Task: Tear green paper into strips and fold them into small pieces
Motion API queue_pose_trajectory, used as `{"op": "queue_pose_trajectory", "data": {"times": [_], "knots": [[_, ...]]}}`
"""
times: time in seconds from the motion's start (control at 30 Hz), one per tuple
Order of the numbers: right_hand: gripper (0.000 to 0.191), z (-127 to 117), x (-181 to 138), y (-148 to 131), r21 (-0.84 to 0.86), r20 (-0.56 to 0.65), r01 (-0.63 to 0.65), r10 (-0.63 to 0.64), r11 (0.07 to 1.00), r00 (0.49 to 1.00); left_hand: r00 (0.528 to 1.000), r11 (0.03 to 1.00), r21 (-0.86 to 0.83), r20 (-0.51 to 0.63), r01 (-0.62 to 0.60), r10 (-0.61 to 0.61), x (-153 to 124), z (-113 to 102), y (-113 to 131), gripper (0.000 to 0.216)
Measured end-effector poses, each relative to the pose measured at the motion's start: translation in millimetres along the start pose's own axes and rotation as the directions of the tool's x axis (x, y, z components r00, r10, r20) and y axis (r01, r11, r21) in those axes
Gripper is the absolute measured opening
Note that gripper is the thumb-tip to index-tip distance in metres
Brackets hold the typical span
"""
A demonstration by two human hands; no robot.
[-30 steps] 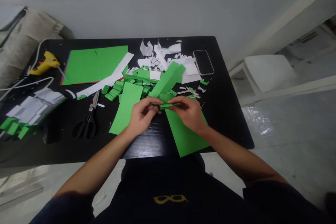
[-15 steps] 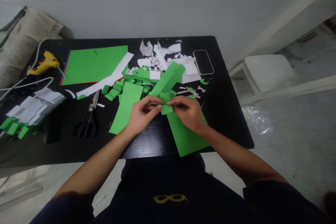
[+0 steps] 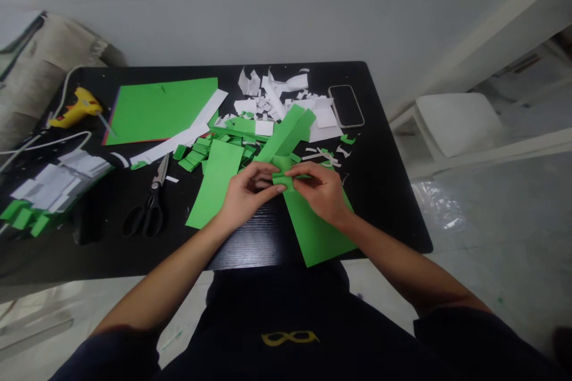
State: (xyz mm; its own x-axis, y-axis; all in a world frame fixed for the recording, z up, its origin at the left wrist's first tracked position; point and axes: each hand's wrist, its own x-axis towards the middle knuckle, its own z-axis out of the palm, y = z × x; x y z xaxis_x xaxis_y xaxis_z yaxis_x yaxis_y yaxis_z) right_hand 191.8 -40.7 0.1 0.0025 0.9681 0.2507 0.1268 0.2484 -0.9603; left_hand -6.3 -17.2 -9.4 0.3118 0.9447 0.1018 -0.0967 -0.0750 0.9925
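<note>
Both hands meet over the middle of the black table point(image 3: 384, 190). My left hand point(image 3: 245, 196) and my right hand point(image 3: 319, 193) each pinch one small green paper piece point(image 3: 282, 177) between thumb and fingertips. The piece is held just above a larger green sheet point(image 3: 315, 232) that lies under my right hand. A second green sheet point(image 3: 214, 181) lies to the left of my left hand. Long green strips point(image 3: 288, 134) lie just beyond the hands.
Black scissors point(image 3: 149, 205) lie left of the hands. A yellow glue gun point(image 3: 75, 106) with a white cable sits far left, next to a large green sheet point(image 3: 163, 108). White scraps point(image 3: 277, 92) and a phone point(image 3: 346, 106) lie at the back. Cut pieces point(image 3: 42, 190) are heaped at the left edge.
The small green piece has been turned and folded between the fingertips; my left fingers have shifted slightly right along it. Arms and the other objects have stayed put.
</note>
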Motion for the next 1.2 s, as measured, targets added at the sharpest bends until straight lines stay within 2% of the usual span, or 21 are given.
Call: {"op": "queue_pose_trajectory", "data": {"times": [0.13,0.3,0.53,0.77,1.0,1.2], "knots": [[0.014,0.0,0.9,0.9,0.048,-0.011,-0.051,0.051,0.998,0.999,0.997,0.998,0.030,-0.043,-0.055,0.056,-0.7,-0.6,1.6,0.029],[0.010,0.6,1.3,2.6,0.168,-0.002,-0.143,0.145,0.975,0.989,0.994,0.995,0.011,0.019,-0.103,0.103,-3.2,-1.1,7.4,0.020],[0.008,2.6,1.7,-2.7,0.194,0.069,-0.198,0.188,0.961,0.980,0.993,0.990,0.084,-0.021,-0.116,0.118,-2.9,-0.5,8.0,0.009],[0.005,-0.6,4.8,-5.4,0.284,0.142,-0.250,0.217,0.926,0.966,0.992,0.987,0.104,-0.016,-0.120,0.122,-2.4,-3.4,12.2,0.011],[0.007,-0.9,4.1,-6.8,0.299,0.127,-0.251,0.222,0.921,0.967,0.992,0.987,0.093,0.014,-0.129,0.128,-2.4,-3.5,14.0,0.012],[0.008,-1.5,3.9,-6.3,0.269,0.126,-0.254,0.228,0.929,0.966,0.987,0.975,0.154,0.009,-0.157,0.157,-3.1,-2.7,11.7,0.012]]}}
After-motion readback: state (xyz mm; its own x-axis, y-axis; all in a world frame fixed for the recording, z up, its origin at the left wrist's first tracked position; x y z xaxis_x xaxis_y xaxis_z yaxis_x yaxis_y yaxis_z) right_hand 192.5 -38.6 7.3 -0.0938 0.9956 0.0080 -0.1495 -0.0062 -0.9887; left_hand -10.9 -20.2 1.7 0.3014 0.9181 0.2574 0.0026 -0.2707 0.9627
